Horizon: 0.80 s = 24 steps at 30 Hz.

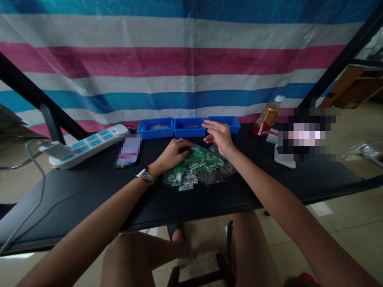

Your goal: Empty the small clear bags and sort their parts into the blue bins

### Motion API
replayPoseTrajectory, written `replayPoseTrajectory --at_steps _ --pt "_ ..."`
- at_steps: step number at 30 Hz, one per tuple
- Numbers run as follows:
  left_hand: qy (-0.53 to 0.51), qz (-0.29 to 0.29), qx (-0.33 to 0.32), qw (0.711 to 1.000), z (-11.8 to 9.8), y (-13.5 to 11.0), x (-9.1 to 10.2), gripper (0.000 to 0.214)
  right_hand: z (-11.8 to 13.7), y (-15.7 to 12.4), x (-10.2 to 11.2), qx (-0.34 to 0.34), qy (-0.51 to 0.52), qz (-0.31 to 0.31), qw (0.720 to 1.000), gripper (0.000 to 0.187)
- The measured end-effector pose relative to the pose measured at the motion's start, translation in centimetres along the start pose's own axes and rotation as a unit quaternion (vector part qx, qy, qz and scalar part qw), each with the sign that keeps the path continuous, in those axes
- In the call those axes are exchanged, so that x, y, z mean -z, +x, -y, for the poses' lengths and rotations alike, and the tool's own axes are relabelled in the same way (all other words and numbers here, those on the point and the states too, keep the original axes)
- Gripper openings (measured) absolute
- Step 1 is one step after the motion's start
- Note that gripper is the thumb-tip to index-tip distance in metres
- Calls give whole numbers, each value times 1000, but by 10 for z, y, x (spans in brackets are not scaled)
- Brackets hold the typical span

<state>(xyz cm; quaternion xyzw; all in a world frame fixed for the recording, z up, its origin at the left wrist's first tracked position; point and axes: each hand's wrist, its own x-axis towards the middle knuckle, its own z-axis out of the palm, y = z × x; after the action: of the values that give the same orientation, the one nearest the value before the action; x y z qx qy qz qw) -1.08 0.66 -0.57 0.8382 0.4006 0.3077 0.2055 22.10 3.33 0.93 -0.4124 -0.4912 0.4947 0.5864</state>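
A heap of small clear plastic bags with green, stick-like contents point(197, 165) lies on the black table in front of me. My left hand point(175, 154) rests at the heap's upper left edge, its fingers stretched over the bags and thumb apart. Above the heap's right side is my right hand point(220, 137), fingers extended and spread, close to the blue bins. The left blue bin point(143, 131) contains small clear pieces. In the middle blue bin point(181, 132) lie a few thin pieces. My right hand partly covers the right blue bin point(235, 129).
A white power strip point(95, 139) with a plugged-in adapter and cable lies at the left, beside a phone point(128, 151). At the right stand a drink bottle point(267, 115) and a white object point(284, 159) near a blurred-out area. A striped sheet point(191, 59) hangs behind the table.
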Motion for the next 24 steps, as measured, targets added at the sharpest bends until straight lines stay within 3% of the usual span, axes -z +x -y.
replayPoseTrajectory --at_steps 5,12,14,17,19,21,24 --pt "39 38 -37 998 11 1 -3 39 1 1 4 8 -29 -41 999 16" --pt "66 46 -23 996 16 2 0 38 -13 -4 -4 18 -106 46 993 15" --pt "73 43 -17 996 16 1 0 34 -18 -4 -2 67 -213 61 973 11" --pt "73 24 -7 997 16 0 0 26 -24 -5 2 171 -401 86 896 4" --pt "72 15 -10 997 15 -1 1 21 -27 -6 2 196 -467 106 856 10" --pt "68 11 -21 997 13 0 1 16 -28 -7 1 195 -486 123 843 14" --pt "50 17 -32 998 11 1 0 12 -26 -8 -2 179 -480 137 848 12"
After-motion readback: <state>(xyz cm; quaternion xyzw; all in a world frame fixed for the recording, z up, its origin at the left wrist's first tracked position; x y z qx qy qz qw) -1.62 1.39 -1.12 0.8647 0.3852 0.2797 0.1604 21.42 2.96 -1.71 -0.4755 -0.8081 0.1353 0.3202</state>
